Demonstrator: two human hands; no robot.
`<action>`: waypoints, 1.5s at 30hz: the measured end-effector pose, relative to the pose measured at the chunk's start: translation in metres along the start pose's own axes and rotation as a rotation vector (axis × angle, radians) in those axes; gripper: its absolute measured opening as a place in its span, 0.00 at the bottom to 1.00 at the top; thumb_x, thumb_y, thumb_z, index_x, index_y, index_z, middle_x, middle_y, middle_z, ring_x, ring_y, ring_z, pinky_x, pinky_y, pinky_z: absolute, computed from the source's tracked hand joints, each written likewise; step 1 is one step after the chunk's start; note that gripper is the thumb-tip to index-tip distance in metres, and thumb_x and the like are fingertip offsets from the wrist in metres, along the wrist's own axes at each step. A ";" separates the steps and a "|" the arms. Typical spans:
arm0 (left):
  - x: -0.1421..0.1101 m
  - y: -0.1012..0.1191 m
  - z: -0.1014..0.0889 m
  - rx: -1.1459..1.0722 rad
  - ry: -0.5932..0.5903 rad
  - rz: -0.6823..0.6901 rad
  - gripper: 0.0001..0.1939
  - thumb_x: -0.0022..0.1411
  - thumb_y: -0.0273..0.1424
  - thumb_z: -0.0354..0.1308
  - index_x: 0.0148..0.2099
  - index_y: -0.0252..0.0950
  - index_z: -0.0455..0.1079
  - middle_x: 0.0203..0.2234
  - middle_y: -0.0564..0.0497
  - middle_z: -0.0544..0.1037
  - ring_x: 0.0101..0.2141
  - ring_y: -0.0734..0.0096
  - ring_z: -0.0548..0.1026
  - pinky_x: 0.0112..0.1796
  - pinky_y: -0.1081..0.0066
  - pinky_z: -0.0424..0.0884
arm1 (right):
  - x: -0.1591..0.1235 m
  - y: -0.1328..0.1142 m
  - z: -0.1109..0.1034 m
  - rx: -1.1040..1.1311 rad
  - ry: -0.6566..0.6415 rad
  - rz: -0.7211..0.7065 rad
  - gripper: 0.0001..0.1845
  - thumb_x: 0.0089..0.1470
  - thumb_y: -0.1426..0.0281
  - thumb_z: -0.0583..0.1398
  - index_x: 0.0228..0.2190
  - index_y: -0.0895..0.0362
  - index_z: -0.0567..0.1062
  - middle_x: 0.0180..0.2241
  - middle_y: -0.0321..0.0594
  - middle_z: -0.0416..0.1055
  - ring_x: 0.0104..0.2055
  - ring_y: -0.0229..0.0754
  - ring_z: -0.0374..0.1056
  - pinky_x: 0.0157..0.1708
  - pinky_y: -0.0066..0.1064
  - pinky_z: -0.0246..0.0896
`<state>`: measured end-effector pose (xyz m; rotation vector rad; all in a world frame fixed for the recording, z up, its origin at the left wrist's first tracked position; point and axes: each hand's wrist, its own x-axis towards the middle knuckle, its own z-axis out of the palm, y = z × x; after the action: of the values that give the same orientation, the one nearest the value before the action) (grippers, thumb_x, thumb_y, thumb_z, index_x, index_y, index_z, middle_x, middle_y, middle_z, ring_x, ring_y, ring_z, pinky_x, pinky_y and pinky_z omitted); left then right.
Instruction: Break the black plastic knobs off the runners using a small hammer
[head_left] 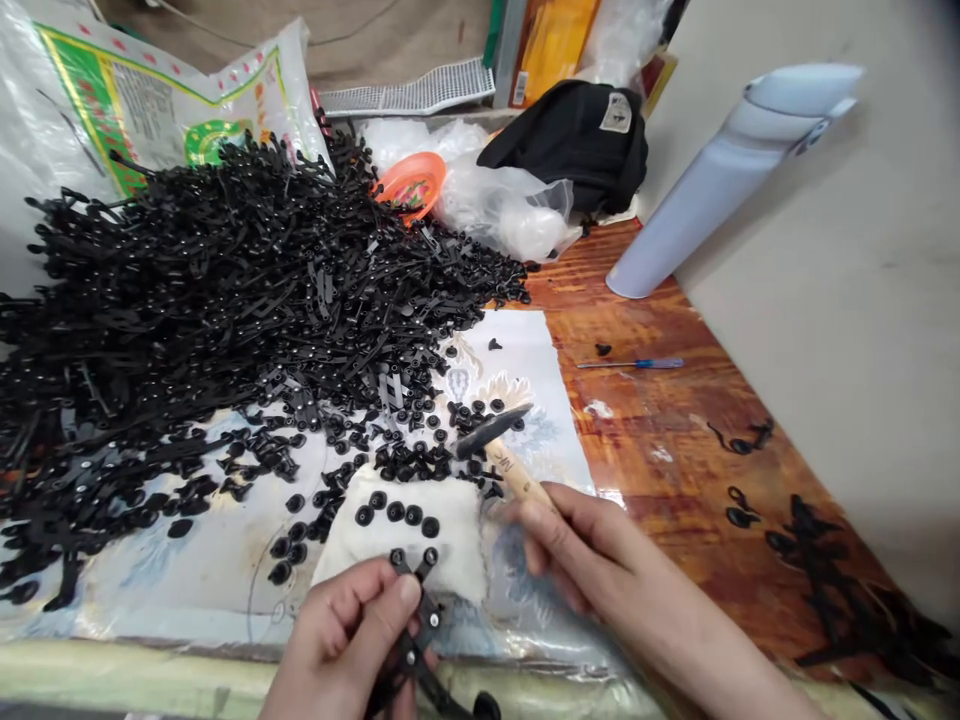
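Observation:
My left hand [349,625] is closed in a pinch on crossed black plastic strips [417,612] with round ends, held over a white cloth pad [457,545]. My right hand [592,560] grips the wooden handle of a small hammer [499,445], whose dark metal head points up and left above loose black round caps [397,513]. A huge pile of black strips [210,270] fills the left half of the table.
A printed plastic sheet [525,370] covers the wooden table [675,440]. A blue screwdriver [637,364] lies to the right. A white tube-shaped object [720,170], a black bag [577,135], an orange dish [411,183], clear plastic bags [510,210] and a printed sack [150,100] stand behind.

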<state>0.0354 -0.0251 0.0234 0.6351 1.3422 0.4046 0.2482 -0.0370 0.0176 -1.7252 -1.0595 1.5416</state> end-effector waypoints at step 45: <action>0.000 0.008 0.017 0.097 0.209 0.094 0.21 0.49 0.48 0.66 0.23 0.35 0.69 0.05 0.53 0.69 0.08 0.85 0.54 0.11 0.85 0.48 | -0.002 0.023 -0.009 -0.178 0.211 -0.158 0.14 0.62 0.61 0.52 0.26 0.53 0.66 0.20 0.34 0.63 0.21 0.38 0.58 0.21 0.29 0.50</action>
<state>0.0526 -0.0219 0.0304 0.7544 1.5420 0.4948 0.2614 -0.0499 0.0010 -1.8269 -1.2208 1.1703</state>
